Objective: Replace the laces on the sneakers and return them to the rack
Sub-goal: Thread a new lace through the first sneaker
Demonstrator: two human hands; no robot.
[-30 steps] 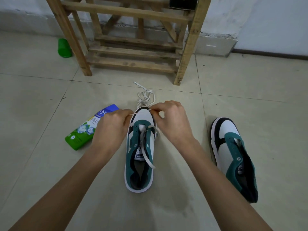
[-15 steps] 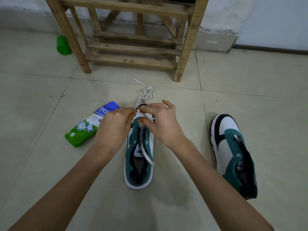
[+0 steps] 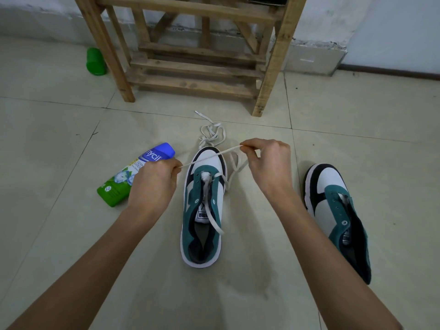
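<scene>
A white, teal and black sneaker [image 3: 202, 225] stands on the tiled floor in front of me, toe pointing away. A white lace [image 3: 209, 158] stretches taut above its toe. My left hand [image 3: 154, 182] pinches one end to the left of the shoe. My right hand [image 3: 269, 163] pinches the other part to the right. More of the lace runs through the lowest eyelets, and a loose end lies along the tongue. The second sneaker [image 3: 333, 210] lies unlaced at the right. Another white lace [image 3: 212, 132] sits in a loose pile beyond the toe.
A wooden shoe rack [image 3: 197, 55] stands against the wall straight ahead. A green and blue bottle [image 3: 128, 179] lies on its side to the left, partly behind my left hand. A green cap [image 3: 95, 61] stands by the rack's left leg.
My hands were together over the sneaker's toe. They have since drawn apart, left hand to the left and right hand to the right, pulling the lace tight between them.
</scene>
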